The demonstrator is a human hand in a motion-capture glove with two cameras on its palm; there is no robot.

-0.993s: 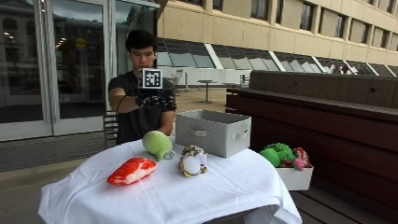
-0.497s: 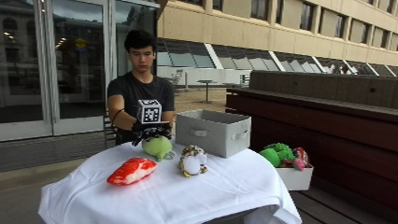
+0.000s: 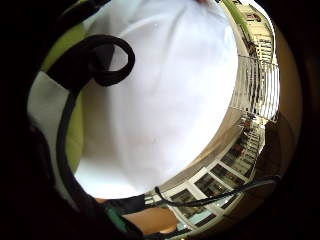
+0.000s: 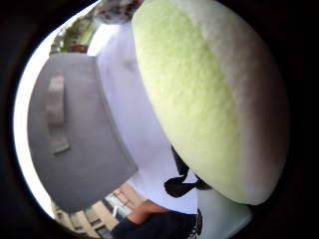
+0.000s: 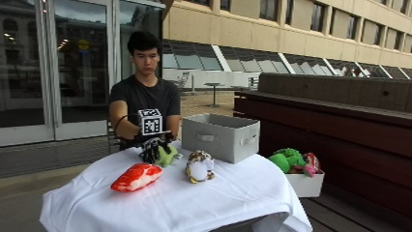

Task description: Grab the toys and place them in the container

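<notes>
- On the white-clothed surface (image 5: 212,203), far side near the person, sits the green plush (image 5: 169,155), and the gloved right hand (image 5: 153,146) is right on top of it.
- Fingers (image 5: 149,153) hang curled down over the plush's near side; can't quite tell if they've actually closed round it or are just draped there.
- Thumb-side palm view is mostly filled by that plush (image 4: 209,99), pale green with a cream band, so it's close up against the palm.
- Just beside it on the cloth is the grey container (image 5: 221,136), open top, fabric handles.
- Nearer the front: an owl-ish toy (image 5: 199,166) standing upright, and a red toy (image 5: 136,177) lying on its side, apart from each other.
- Off the surface's edge, a white bin (image 5: 304,183) holds more plush toys (image 5: 289,160).
</notes>
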